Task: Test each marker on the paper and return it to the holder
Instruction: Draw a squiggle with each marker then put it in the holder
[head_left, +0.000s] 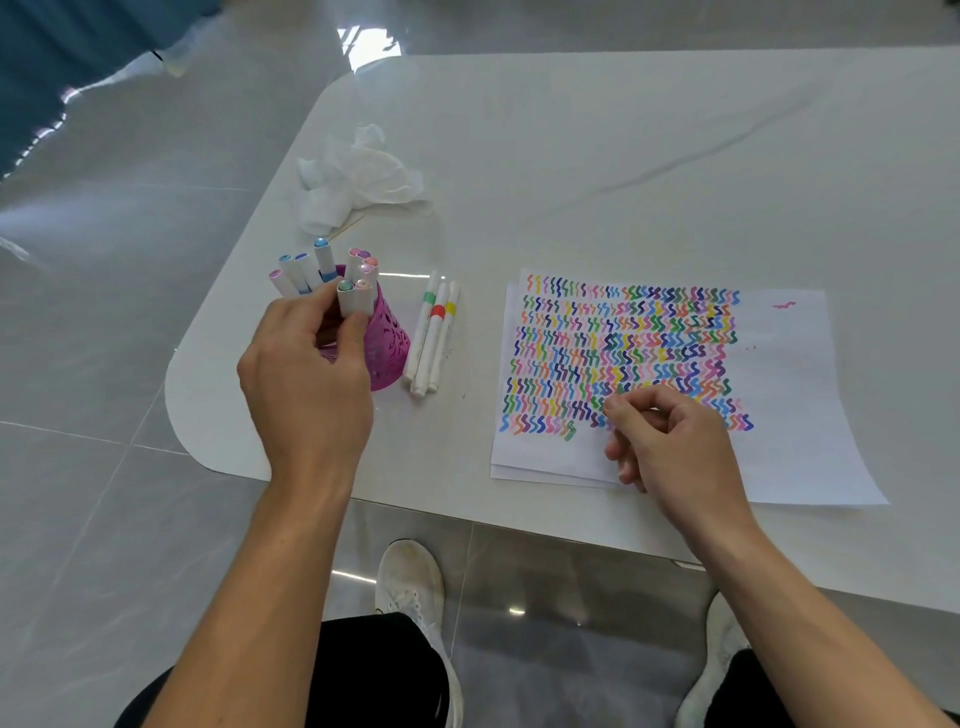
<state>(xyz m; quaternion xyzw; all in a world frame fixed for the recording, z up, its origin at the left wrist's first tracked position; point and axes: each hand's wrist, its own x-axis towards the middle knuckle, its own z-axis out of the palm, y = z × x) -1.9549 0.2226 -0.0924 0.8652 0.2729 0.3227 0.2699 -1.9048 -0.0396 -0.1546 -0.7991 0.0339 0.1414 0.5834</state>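
Observation:
A magenta openwork holder (387, 343) stands near the table's left front corner with several white markers upright in it. My left hand (306, 374) reaches over the holder, and its fingers and thumb pinch a white marker with a teal cap (346, 297) among the others. Right of the holder lie three white markers (434, 332) side by side, banded green, red and yellow. The paper (795, 405), a small stack of sheets, is covered in rows of coloured squiggles. My right hand (670, 441) rests on the paper's lower part with fingers curled, holding nothing I can see.
A crumpled white tissue (358, 179) lies behind the holder. The white table (623, 156) has a rounded left corner, with grey floor tiles to the left. My knees and white shoes show below the front edge.

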